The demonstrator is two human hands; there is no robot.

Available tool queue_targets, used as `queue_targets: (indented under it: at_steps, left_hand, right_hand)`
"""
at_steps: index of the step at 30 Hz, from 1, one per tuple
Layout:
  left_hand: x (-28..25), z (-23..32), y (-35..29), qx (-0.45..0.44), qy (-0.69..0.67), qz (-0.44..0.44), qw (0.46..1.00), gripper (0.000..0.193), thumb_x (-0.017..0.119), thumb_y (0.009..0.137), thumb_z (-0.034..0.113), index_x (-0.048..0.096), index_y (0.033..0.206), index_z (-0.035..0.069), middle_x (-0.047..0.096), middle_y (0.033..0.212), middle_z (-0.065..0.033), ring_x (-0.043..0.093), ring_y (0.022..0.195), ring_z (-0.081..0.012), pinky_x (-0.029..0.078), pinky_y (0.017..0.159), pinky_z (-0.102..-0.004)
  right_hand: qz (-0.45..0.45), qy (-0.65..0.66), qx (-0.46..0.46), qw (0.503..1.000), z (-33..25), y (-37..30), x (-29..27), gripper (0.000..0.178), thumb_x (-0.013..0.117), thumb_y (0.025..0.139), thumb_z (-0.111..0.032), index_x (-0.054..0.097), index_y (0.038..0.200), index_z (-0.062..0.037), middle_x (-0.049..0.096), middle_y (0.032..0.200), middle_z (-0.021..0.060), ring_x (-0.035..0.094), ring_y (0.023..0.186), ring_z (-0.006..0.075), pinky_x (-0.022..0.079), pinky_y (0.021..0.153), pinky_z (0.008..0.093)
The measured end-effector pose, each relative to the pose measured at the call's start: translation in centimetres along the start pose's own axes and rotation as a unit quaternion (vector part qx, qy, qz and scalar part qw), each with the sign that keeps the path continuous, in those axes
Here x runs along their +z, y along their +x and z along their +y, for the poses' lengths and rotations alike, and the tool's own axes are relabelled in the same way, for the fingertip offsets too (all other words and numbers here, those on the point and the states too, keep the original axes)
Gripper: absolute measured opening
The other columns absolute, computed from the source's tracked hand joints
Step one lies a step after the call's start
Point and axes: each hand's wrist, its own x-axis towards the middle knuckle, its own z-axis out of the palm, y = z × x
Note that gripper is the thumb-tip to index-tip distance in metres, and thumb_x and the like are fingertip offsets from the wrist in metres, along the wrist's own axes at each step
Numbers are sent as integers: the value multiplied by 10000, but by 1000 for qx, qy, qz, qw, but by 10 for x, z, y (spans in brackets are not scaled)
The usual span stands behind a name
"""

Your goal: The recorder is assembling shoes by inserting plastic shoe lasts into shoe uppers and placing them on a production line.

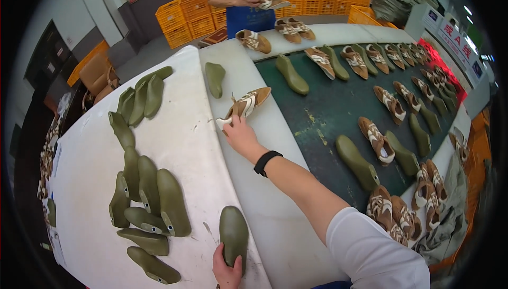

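My left hand point(228, 271) is closed round the lower end of an olive-green shoe last point(234, 232) at the near edge of the white table. Reaching forward, my right hand point(243, 136) pinches the heel end of a brown sneaker with white stripes point(247, 104). That sneaker lies tilted on the pale strip, its toe pointing away to the right; some of my fingers are hidden behind it. A single green last point(215, 79) rests just beyond the sneaker. More lasts point(173, 199) lie loosely heaped on the white cloth to the left.
On the right, a dark green conveyor belt point(312, 125) carries rows of sneakers and lasts. Several sneakers point(394, 212) are heaped at its near right corner. Across the table a person in a blue apron point(246, 14) handles a shoe. Orange crates point(182, 16) stand behind.
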Motion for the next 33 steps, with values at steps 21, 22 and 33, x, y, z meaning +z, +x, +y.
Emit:
queue_targets:
  at_steps: [21, 22, 33]
  left_hand:
    - [16, -35, -1, 2, -56, 7, 998, 597, 652, 690, 77, 418, 1235, 8, 564, 1127, -191, 577, 984, -293, 461, 848, -340]
    - [17, -33, 0, 8, -87, 4, 996, 609, 646, 686, 67, 409, 1245, 11, 556, 1141, -184, 574, 986, -284, 462, 846, -336]
    - [44, -9, -74, -49, -193, 11, 980, 677, 619, 662, 31, 346, 1282, 13, 471, 1223, -201, 482, 1108, -300, 390, 942, -331]
  right_hand:
    - [-558, 42, -56, 827, -38, -249, -328, 406, 584, 748, -230, 580, 1131, -95, 637, 991, 156, 600, 923, 323, 468, 801, 410]
    - [-552, 21, -67, 831, -36, -278, -346, 386, 579, 742, -230, 594, 1096, -76, 644, 951, 159, 607, 888, 332, 475, 771, 421]
    - [-241, -1, 150, 959, -2, -485, -372, 327, 582, 800, -243, 578, 1085, -82, 520, 1079, 137, 559, 957, 312, 471, 794, 406]
